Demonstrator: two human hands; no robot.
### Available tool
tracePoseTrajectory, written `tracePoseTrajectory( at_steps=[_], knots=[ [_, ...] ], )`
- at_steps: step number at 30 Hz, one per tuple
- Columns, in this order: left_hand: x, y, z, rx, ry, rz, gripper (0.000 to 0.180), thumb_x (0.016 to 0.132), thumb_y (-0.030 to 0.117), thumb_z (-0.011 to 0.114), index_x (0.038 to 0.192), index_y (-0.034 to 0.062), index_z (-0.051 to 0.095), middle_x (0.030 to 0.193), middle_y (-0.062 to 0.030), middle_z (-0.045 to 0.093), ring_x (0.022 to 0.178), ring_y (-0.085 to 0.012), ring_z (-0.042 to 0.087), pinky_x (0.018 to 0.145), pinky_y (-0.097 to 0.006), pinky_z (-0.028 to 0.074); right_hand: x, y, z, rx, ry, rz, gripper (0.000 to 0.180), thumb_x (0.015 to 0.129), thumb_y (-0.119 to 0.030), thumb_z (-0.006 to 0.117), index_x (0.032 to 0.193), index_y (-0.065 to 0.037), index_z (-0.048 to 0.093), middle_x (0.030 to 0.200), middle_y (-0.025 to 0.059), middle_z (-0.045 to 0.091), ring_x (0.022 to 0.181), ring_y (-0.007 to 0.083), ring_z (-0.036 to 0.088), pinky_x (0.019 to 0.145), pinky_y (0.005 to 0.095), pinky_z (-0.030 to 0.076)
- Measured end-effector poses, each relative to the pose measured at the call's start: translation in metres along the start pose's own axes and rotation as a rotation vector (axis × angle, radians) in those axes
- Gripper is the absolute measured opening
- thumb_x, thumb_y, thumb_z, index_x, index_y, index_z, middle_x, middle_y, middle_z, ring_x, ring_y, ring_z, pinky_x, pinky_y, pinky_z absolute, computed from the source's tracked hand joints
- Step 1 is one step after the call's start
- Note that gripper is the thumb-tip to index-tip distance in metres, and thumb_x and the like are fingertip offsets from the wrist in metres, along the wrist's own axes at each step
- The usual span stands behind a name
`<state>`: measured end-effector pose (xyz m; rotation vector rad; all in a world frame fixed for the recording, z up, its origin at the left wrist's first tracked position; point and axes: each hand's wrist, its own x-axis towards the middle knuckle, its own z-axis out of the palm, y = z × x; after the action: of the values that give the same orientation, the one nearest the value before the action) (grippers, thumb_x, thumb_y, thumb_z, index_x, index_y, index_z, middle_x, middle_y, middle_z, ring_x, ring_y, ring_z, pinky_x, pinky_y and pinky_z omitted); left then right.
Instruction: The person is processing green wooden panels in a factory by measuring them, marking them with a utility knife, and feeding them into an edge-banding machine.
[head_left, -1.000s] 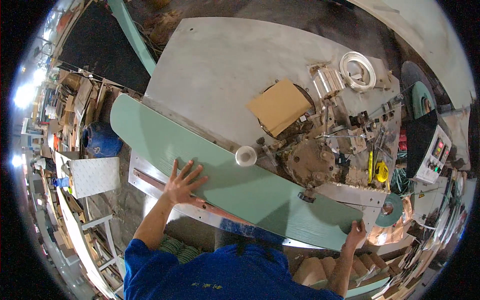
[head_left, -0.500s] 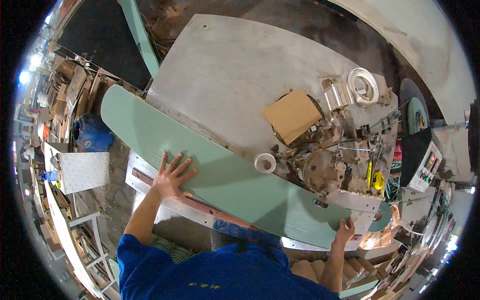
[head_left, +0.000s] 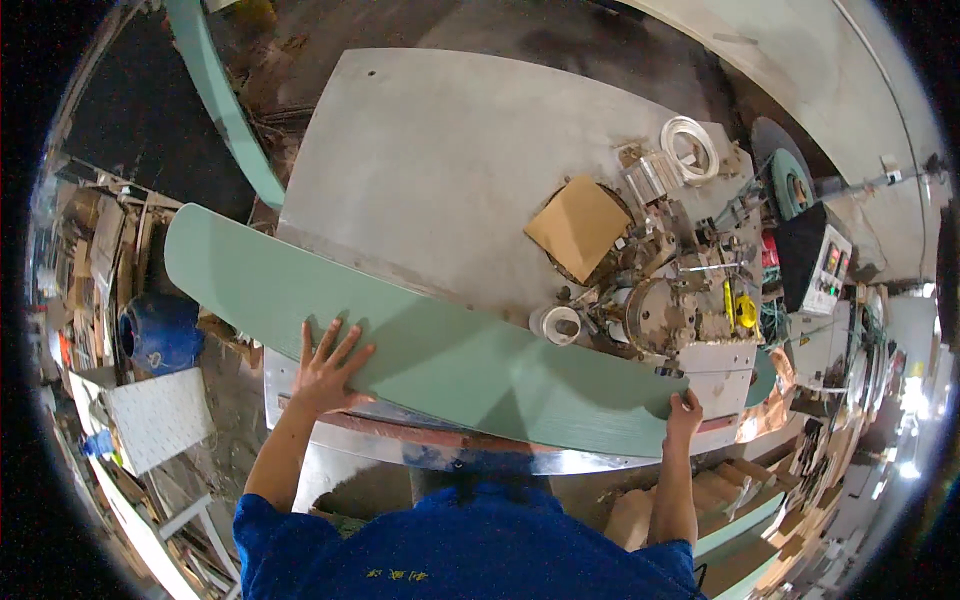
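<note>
A long, pale green board (head_left: pixel 420 345) with a rounded left end lies across the near part of the grey metal machine table (head_left: pixel 430 150). My left hand (head_left: pixel 325 380) rests on its near edge, fingers spread over the top face. At the board's right end, my right hand (head_left: pixel 684 412) grips the corner, fingertips on top; the underside of this grip is hidden. Just beyond the board's far edge stands a white cup-like cylinder (head_left: pixel 556 325), beside the greasy machine head (head_left: pixel 658 315).
Brown cardboard (head_left: pixel 578 228) covers a round part of the table. A white tape-like roll (head_left: pixel 690 150) sits behind the mechanism. A control box (head_left: pixel 828 265) stands at right, a blue drum (head_left: pixel 165 333) at left. More green boards (head_left: pixel 740 525) are stacked at lower right.
The board's right end has swung away from me, toward the machine head, and covers a small dark part seen before. Both hands have stayed on the board. My view has shifted somewhat.
</note>
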<state>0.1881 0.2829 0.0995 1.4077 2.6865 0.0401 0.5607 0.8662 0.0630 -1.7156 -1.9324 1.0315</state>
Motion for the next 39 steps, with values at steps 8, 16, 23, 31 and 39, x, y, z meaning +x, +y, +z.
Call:
tracePoseTrajectory(
  at_steps=[8,16,23,31,39],
  knots=[
    [-0.012,-0.035,0.003,0.005,0.099,-0.018,0.092,0.060,0.075,0.071,0.134,0.0230,0.062,0.155,-0.0101,0.042,0.147,-0.0423,0.030,0.113,-0.078,0.009,-0.037,-0.019,0.027,-0.147,0.040,-0.073,0.045,0.086,-0.018,0.076,0.123,0.005,0.065,0.113,0.0147,0.065,0.106,0.0253,0.062,0.093,0.0372,0.049],
    [-0.017,-0.072,-0.002,0.075,0.006,-0.037,0.104,0.062,0.083,0.067,0.142,0.0184,0.054,0.159,-0.0137,0.036,0.150,-0.0437,0.024,0.117,-0.074,0.007,-0.074,-0.049,0.061,-0.109,0.129,-0.014,0.045,0.082,-0.021,0.079,0.118,0.003,0.068,0.111,0.0145,0.064,0.104,0.0273,0.063,0.093,0.0382,0.049],
    [-0.023,-0.096,-0.011,0.045,-0.023,-0.078,0.105,0.068,0.086,0.060,0.143,0.0126,0.053,0.160,-0.0161,0.035,0.149,-0.0462,0.023,0.117,-0.073,0.007,-0.097,-0.074,0.082,-0.162,0.104,-0.049,0.047,0.082,-0.024,0.077,0.121,0.001,0.068,0.109,0.0167,0.064,0.103,0.0301,0.063,0.091,0.0405,0.050],
    [-0.034,-0.136,-0.004,0.070,0.009,-0.052,0.109,0.066,0.086,0.062,0.143,0.0100,0.053,0.159,-0.0168,0.035,0.150,-0.0471,0.020,0.117,-0.073,0.006,-0.119,-0.077,0.109,-0.189,0.093,-0.115,0.044,0.083,-0.020,0.079,0.121,-0.001,0.066,0.106,0.0155,0.057,0.098,0.0308,0.060,0.087,0.0417,0.050],
    [-0.049,-0.168,-0.010,0.033,-0.015,-0.185,0.103,0.070,0.087,0.057,0.145,0.0172,0.054,0.160,-0.0155,0.034,0.150,-0.0446,0.020,0.116,-0.074,0.005,-0.148,-0.104,0.142,-0.146,0.123,-0.104,0.042,0.083,-0.018,0.079,0.120,-0.003,0.068,0.107,0.0159,0.058,0.097,0.0314,0.060,0.086,0.0424,0.049]
  ],
)
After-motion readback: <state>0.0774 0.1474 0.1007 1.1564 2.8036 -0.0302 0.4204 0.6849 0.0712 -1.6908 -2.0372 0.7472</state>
